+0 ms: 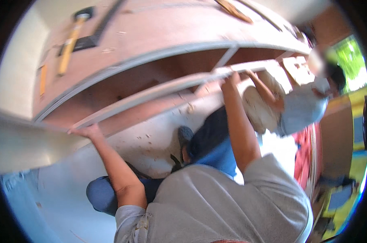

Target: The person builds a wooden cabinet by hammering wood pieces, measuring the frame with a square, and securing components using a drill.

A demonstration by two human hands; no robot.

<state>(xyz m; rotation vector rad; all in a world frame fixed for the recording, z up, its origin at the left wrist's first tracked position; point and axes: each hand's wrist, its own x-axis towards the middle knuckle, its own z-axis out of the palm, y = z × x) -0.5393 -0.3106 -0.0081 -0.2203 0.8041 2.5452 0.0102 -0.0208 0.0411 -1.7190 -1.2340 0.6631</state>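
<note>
Reddish-brown plywood cabinet carcass (159, 36) fills the top of the view, open side toward you. Pale edge strip already runs along its near rim. Judging by that, the box is assembled; a pale grey long flat rail (163, 90) across the opening looks like the part in hand, and I see no fastener or clamp on it yet. So: shell done, rail not visibly fixed.

Rail runs from lower left up to upper right, across the open front, just below the carcass rim. A short pale cross piece (227, 56) joins rim and rail near the right end.

A second person in a light blue-grey shirt (303, 109) is at the right end, one arm up at the frame. Can't tell what that hand grips.

Your left hand (86, 131) sits at the rail's lower left end, fingers (76, 130) flat and spread against its underside edge, not wrapped round it. Your right hand (233, 77) reaches up to the rail near the cross piece, fingers hooked over the top edge, so it looks closed on the rail.

On top of the carcass: a wooden-handled hammer (71, 40), black framing square (95, 35), small yellow pencil-like stick (42, 79). All well apart from both hands.
</note>
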